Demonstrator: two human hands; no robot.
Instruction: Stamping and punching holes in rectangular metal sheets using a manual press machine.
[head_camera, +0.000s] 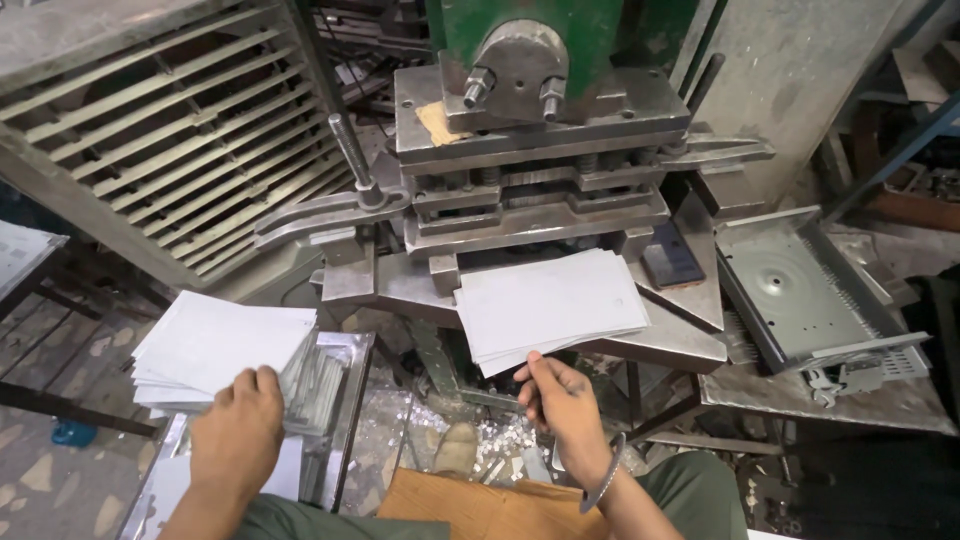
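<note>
Left hand (238, 425) rests on sheets (215, 348) stacked over tray (345, 400).

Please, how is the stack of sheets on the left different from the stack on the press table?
The left stack is thick and fanned, its edges spread under the left hand; the press stack is thin and fairly even. The left stack rests on a metal tray beside the press; the press stack lies on the press table, with the right hand at its near edge. Both are pale grey rectangular sheets.

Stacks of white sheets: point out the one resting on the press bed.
The fanned stack under the die, pinched by the right hand. The other stack lies lower left, under the left hand.
</note>
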